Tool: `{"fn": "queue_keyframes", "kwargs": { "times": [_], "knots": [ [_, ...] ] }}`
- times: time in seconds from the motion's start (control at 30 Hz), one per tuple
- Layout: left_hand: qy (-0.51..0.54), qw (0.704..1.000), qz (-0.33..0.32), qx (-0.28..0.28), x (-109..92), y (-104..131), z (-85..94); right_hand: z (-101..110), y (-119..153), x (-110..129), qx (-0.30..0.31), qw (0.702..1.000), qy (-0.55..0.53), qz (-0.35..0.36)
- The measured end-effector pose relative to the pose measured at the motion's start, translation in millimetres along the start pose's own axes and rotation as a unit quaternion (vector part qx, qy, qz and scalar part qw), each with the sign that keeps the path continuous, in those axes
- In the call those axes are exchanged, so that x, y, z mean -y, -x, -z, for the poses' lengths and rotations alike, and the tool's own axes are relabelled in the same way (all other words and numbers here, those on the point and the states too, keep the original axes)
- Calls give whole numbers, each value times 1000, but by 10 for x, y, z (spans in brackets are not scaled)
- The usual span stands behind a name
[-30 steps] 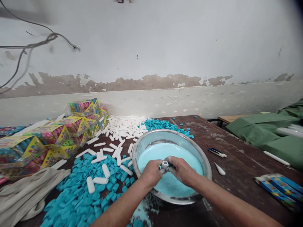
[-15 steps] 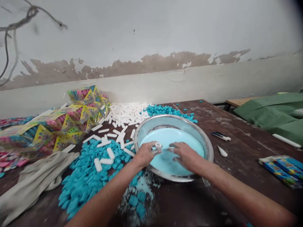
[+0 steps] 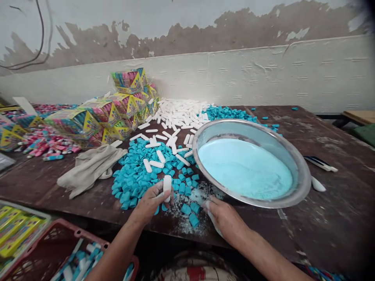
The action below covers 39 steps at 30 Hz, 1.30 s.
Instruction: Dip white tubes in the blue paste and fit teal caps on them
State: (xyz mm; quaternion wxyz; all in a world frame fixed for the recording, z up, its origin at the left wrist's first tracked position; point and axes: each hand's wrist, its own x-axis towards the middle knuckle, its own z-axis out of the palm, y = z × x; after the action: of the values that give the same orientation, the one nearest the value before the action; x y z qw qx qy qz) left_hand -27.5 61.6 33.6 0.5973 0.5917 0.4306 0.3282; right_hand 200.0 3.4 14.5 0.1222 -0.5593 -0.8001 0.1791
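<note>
A white stick [image 3: 166, 186] stands upright between the fingers of my left hand [image 3: 152, 199], at the near edge of a pile of blue caps [image 3: 131, 175]. My right hand [image 3: 221, 214] is curled just below the basin's near rim, its fingertips dusted with powder; what they hold, if anything, is hidden. The metal basin [image 3: 303, 175] holds light blue powder [image 3: 246, 168]. Several white sticks [image 3: 156, 164] lie on the caps, and a larger heap of white sticks [image 3: 181, 111] lies behind them.
Packed triangular boxes [image 3: 99, 117] are stacked at the back left. A grey cloth [image 3: 90, 168] lies left of the caps. Below the table's front edge, a red crate [image 3: 52, 238] holds blue and white pieces. A dark-and-white tool [image 3: 320, 163] lies right of the basin.
Both hands have left the basin and come nearer the table's front edge. The white stick in my left hand now shows lengthwise. The view has tilted down and turned left.
</note>
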Motion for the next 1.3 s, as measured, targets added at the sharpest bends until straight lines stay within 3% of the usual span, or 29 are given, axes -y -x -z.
{"fn": "queue_keyframes", "kwargs": {
  "times": [0.2,0.43,0.53,0.63,0.73,0.83,0.93,1.03,1.13,1.3],
  "knots": [
    [15,1000,11,23,240,193,-94,-75,-307,132,40,998,56,7],
    [19,999,-4,33,454,166,-200,-187,-369,270,124,985,118,20],
    [53,997,-23,42,477,118,-184,-184,-364,208,60,996,62,10],
    [78,996,-29,36,311,10,-125,-62,-362,169,-45,998,-52,-11],
    [69,996,-56,29,24,-148,-75,129,-366,195,-111,973,-200,-20],
    [86,992,-67,65,-163,-233,-120,260,-343,229,-142,941,-306,-17],
    [153,982,-35,108,-124,-188,-274,256,-284,212,-218,949,-229,15],
    [242,966,15,90,35,-97,-447,176,-230,176,-261,955,-125,60],
    [282,956,40,74,168,-54,-542,119,-206,168,-268,956,-88,82],
    [275,956,18,102,266,-68,-545,106,-178,202,-252,959,-60,114]
  ]
}}
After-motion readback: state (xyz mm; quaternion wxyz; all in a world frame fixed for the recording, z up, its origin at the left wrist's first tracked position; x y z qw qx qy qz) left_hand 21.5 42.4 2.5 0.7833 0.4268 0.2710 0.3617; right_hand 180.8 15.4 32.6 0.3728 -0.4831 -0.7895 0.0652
